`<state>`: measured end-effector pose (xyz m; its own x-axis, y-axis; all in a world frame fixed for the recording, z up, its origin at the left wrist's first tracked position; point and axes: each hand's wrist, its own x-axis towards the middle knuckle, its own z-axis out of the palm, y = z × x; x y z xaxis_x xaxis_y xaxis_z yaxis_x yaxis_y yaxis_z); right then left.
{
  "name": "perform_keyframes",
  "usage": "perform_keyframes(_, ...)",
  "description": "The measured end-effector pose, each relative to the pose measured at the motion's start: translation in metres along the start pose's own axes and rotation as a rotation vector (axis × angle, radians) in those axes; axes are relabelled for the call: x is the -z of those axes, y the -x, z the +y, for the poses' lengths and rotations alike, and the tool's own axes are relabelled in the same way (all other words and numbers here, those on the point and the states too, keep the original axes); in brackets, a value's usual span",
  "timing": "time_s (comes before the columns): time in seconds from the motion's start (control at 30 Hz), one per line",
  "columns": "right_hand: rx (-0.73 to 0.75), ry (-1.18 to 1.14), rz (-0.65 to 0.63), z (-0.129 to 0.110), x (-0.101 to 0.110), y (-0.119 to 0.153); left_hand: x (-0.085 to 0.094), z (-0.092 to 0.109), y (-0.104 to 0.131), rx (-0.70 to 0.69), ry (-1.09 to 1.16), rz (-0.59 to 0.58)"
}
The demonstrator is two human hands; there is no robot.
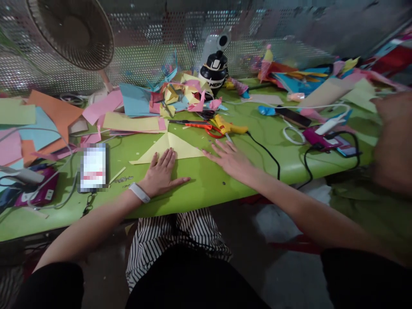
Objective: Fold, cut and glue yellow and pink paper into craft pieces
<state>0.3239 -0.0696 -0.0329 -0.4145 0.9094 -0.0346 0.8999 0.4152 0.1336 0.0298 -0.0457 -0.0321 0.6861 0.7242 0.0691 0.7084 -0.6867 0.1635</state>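
Head: hands [162, 174] [234, 162] at paper [186, 148], blurry bottle lettering [215, 83]

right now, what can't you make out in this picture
All in the head view:
Yellow paper: partly covered by the fingers of the left hand.
Phone: screen unreadable behind pixel blocks.
Fan: top cut off by the upper edge.
Another person's arm: blurred and cut off by the right edge.
Tiny bits beside the phone: too small to identify.
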Motion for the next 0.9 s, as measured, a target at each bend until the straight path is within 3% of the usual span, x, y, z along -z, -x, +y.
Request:
perform_keyframes(0.17,-0.067,0.0,-0.035,0.0,0.013,0.003,0.001,0.0,0.003,0.0,-0.003,0.014)
perform_keyframes(0.27,-0.102,-0.043,0.091,-0.019,0.035,-0.002,0.001,0.002,0.003,-0.003,0.001,0.03)
perform_keyframes(0.37,0.028,-0.13,0.186,-0.053,0.049,-0.019,0.002,0.001,0.002,-0.004,0.004,0.006)
perform_keyframes(0.53,0.173,-0.256,0.092,-0.089,0.035,-0.048,0.003,0.0,0.001,-0.016,-0.02,-0.051)
perform_keyframes(0.73,0.184,-0.297,0.041,-0.08,0.018,-0.042,0.008,0.001,0.001,-0.01,-0.027,-0.075)
perform_keyframes(0.9,0.072,-0.28,0.02,-0.058,0.011,-0.016,0.021,-0.021,0.027,0.04,-0.027,-0.081)
